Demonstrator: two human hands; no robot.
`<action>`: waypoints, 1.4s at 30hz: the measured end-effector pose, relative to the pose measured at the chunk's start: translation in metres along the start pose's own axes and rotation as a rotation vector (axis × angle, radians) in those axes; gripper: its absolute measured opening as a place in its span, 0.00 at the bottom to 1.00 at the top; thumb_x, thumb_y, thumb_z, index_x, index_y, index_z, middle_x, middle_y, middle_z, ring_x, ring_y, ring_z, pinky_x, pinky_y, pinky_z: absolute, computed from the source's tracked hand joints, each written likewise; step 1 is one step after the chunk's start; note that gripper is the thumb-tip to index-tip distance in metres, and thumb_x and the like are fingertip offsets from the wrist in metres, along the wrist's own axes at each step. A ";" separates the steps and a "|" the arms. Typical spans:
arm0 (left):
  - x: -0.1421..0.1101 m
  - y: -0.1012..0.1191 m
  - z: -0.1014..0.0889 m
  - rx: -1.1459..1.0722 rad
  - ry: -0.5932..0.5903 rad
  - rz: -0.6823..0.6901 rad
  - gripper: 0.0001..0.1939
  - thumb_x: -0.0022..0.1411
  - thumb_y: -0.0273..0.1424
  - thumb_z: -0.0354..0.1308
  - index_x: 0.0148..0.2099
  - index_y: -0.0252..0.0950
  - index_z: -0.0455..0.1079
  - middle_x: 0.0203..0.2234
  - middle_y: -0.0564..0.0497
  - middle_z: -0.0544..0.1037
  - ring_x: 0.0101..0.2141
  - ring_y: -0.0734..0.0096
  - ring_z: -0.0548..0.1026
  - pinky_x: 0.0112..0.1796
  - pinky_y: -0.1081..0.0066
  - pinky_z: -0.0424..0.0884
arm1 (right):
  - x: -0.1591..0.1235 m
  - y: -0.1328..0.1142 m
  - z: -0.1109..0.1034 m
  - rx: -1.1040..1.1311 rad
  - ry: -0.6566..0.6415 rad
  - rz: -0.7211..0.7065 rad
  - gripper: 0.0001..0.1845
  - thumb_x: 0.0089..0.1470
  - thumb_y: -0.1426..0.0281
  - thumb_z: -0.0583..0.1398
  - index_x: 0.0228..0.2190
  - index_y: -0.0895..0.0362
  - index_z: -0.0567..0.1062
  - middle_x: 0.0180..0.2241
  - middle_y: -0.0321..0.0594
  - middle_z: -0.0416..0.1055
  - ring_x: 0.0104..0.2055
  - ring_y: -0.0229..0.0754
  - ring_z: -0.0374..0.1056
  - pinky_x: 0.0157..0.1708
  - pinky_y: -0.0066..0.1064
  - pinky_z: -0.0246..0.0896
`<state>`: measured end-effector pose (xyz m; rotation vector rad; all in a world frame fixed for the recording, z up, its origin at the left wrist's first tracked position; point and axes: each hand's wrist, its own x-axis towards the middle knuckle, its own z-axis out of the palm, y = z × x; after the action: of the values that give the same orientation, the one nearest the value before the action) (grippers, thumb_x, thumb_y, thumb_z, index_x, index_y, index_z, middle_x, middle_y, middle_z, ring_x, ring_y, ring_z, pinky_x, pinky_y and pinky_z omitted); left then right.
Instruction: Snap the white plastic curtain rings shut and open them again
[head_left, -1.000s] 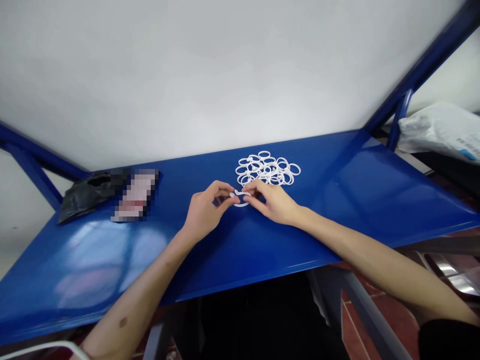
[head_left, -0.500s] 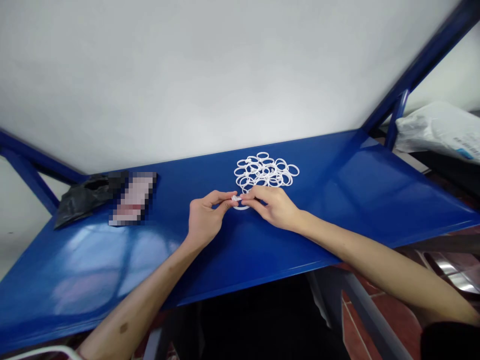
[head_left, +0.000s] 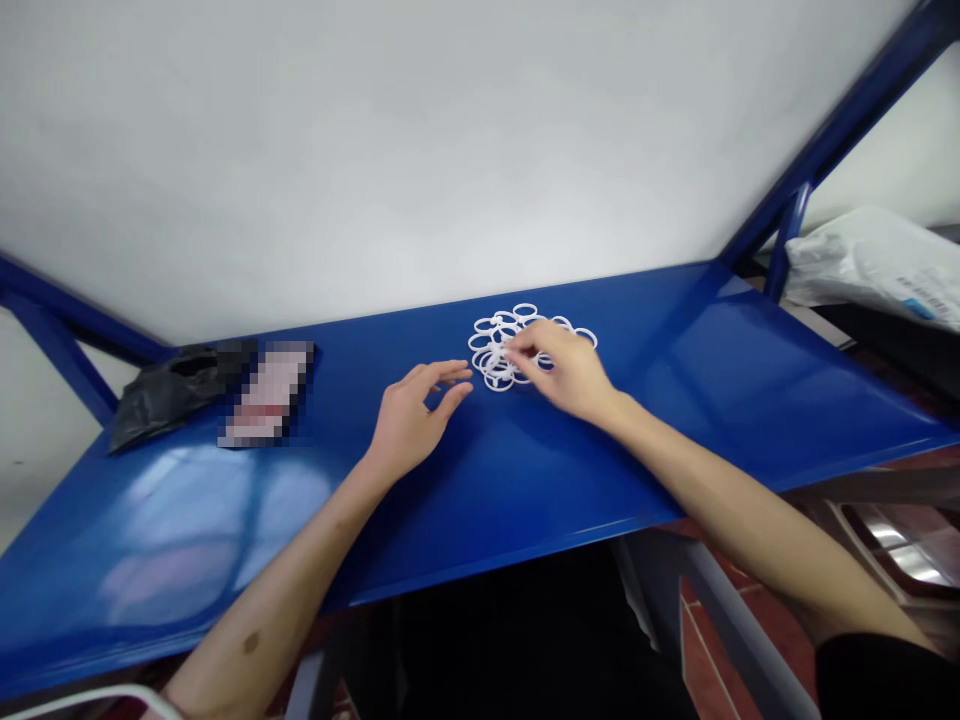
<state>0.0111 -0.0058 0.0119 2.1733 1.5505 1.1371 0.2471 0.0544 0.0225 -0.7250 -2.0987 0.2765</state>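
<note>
A pile of thin white plastic rings (head_left: 486,343) lies on the blue tabletop, several of them overlapping. My right hand (head_left: 566,370) is over the pile, covering part of it, with thumb and forefinger pinched on a white ring (head_left: 496,358) among the others. Just left of the rings, my left hand (head_left: 412,410) is held above the table. Its fingers are apart and nothing is between them.
The blue table (head_left: 480,500) backs onto a pale wall (head_left: 450,150). A black plastic bag (head_left: 165,390) and a blurred-out flat item (head_left: 266,395) lie at the left. Beyond the right-hand frame post (head_left: 787,240) is a white plastic bag (head_left: 870,260).
My left hand has let go of the white ring and its fingers have spread. My right hand has moved up and right, from in front of the pile to over it.
</note>
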 end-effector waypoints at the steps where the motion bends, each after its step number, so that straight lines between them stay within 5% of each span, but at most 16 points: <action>1: 0.001 -0.006 -0.001 0.068 -0.010 0.006 0.14 0.67 0.35 0.60 0.53 0.40 0.75 0.44 0.48 0.83 0.42 0.64 0.80 0.46 0.63 0.76 | 0.002 0.009 -0.007 -0.049 0.048 0.050 0.07 0.64 0.68 0.58 0.37 0.54 0.76 0.36 0.41 0.76 0.38 0.44 0.71 0.41 0.39 0.68; 8: 0.005 -0.043 -0.003 0.306 -0.193 -0.006 0.14 0.68 0.35 0.55 0.53 0.36 0.74 0.54 0.42 0.78 0.57 0.53 0.71 0.58 0.50 0.68 | 0.004 0.066 -0.041 -0.299 0.202 0.308 0.07 0.56 0.70 0.60 0.33 0.54 0.80 0.34 0.41 0.77 0.32 0.43 0.68 0.40 0.42 0.67; 17: 0.004 -0.048 -0.001 0.346 -0.249 -0.017 0.16 0.69 0.37 0.54 0.55 0.36 0.72 0.58 0.42 0.74 0.60 0.54 0.68 0.61 0.52 0.65 | 0.012 0.088 -0.023 -0.327 0.140 0.452 0.13 0.59 0.69 0.59 0.40 0.57 0.83 0.37 0.44 0.80 0.36 0.45 0.74 0.45 0.41 0.68; 42: 0.004 -0.042 -0.006 0.413 -0.342 -0.012 0.20 0.71 0.37 0.51 0.59 0.33 0.70 0.61 0.41 0.71 0.63 0.54 0.65 0.63 0.52 0.63 | -0.002 0.088 -0.014 -0.335 -0.284 0.428 0.23 0.68 0.65 0.49 0.55 0.58 0.76 0.59 0.48 0.72 0.63 0.53 0.67 0.63 0.49 0.62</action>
<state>-0.0221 0.0137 -0.0073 2.4405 1.7454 0.4259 0.2936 0.1236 -0.0096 -1.4108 -2.2667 0.2742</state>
